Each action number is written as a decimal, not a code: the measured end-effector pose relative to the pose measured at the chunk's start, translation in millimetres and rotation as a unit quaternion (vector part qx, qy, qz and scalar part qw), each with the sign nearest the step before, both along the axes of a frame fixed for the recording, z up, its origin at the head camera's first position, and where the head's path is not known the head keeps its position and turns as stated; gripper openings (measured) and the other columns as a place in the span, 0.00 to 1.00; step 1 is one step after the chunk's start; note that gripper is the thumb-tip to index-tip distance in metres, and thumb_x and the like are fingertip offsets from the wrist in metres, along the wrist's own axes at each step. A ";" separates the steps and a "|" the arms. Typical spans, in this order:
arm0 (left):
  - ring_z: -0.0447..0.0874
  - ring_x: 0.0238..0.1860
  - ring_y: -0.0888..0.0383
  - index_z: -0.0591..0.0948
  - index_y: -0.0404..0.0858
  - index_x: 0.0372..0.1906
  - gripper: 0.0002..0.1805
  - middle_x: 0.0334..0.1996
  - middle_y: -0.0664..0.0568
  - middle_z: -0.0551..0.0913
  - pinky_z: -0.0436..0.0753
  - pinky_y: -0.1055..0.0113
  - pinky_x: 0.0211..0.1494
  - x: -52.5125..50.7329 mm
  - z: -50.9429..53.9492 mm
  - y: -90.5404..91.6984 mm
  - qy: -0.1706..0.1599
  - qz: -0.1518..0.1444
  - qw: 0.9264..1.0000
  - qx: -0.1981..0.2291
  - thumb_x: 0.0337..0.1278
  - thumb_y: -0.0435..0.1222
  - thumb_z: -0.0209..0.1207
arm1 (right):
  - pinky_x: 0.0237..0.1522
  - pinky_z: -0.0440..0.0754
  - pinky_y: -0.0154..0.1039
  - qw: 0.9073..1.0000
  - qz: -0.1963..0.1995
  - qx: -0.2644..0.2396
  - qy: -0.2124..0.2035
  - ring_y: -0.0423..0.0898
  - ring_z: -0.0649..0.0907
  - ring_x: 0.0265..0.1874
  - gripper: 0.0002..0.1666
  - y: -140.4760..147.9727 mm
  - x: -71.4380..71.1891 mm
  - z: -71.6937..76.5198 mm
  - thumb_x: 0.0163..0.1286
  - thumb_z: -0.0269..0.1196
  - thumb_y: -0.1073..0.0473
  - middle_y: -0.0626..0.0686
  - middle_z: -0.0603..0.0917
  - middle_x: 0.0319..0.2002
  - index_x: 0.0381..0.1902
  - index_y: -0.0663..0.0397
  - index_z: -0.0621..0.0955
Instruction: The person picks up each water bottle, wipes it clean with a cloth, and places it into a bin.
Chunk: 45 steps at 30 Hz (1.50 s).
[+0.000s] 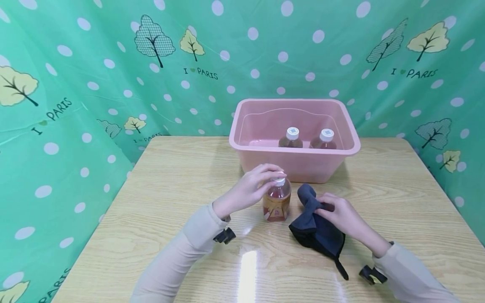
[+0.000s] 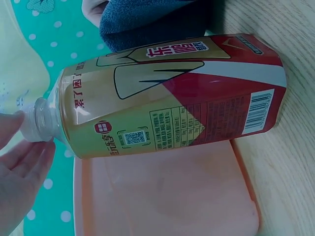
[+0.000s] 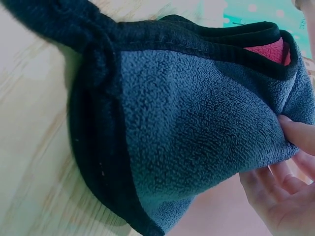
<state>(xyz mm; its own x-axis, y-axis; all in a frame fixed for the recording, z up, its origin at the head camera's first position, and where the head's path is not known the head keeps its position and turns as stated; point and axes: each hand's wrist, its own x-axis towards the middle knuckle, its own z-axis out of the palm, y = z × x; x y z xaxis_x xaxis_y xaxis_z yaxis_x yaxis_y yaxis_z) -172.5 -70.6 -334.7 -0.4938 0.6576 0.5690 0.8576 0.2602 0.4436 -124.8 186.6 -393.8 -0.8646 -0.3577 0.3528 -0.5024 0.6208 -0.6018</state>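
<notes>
A drink bottle with a gold and red label and a white cap stands upright on the table, in front of the pink tub. My left hand grips it by the cap, thumb and fingers on either side, as the left wrist view shows at the bottle's cap. To the right of the bottle, my right hand pinches a dark grey-blue cloth with black edging and a hanging loop. In the right wrist view the cloth is bunched, with a bit of pink showing inside a fold.
Behind the bottle stands a pink plastic tub. Inside its right half are two more white-capped bottles, a left one and a right one. The wooden table meets a green dotted curtain at the back and sides.
</notes>
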 end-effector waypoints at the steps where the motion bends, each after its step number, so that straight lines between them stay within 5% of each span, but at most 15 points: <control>1: 0.72 0.49 0.54 0.78 0.30 0.46 0.13 0.45 0.43 0.76 0.68 0.74 0.58 0.3 0.0 -0.1 -0.001 -0.001 1.000 0.000 0.54 0.27 0.54 | 0.33 0.79 0.33 1.000 0.000 -0.001 0.000 0.38 0.77 0.33 0.11 0.1 -0.1 -0.1 0.47 0.65 0.75 0.50 0.81 0.31 0.32 0.62 0.81; 17: 0.72 0.51 0.54 0.78 0.30 0.45 0.12 0.49 0.43 0.75 0.69 0.73 0.57 2.3 -2.5 -0.9 -0.024 -0.005 0.999 0.024 0.54 0.26 0.54 | 0.30 0.80 0.39 1.000 -0.010 0.001 -0.014 0.48 0.79 0.32 0.13 -4.3 -1.8 8.6 0.48 0.64 0.76 0.57 0.81 0.34 0.35 0.69 0.80; 29: 0.76 0.39 0.59 0.81 0.31 0.38 0.10 0.39 0.46 0.78 0.78 0.72 0.41 0.8 -5.6 3.6 -0.017 0.022 0.996 0.083 0.47 0.29 0.61 | 0.30 0.80 0.40 1.000 0.005 -0.022 0.003 0.37 0.77 0.30 0.12 -12.5 -5.7 19.6 0.48 0.62 0.77 0.52 0.80 0.30 0.34 0.66 0.81; 45: 0.77 0.39 0.59 0.80 0.30 0.35 0.09 0.37 0.46 0.77 0.78 0.75 0.43 0.3 -10.2 5.6 -0.057 0.011 0.991 0.123 0.45 0.27 0.62 | 0.30 0.79 0.33 0.996 0.034 -0.069 0.036 0.36 0.76 0.29 0.11 -26.2 -13.7 38.8 0.49 0.63 0.77 0.50 0.80 0.30 0.33 0.63 0.81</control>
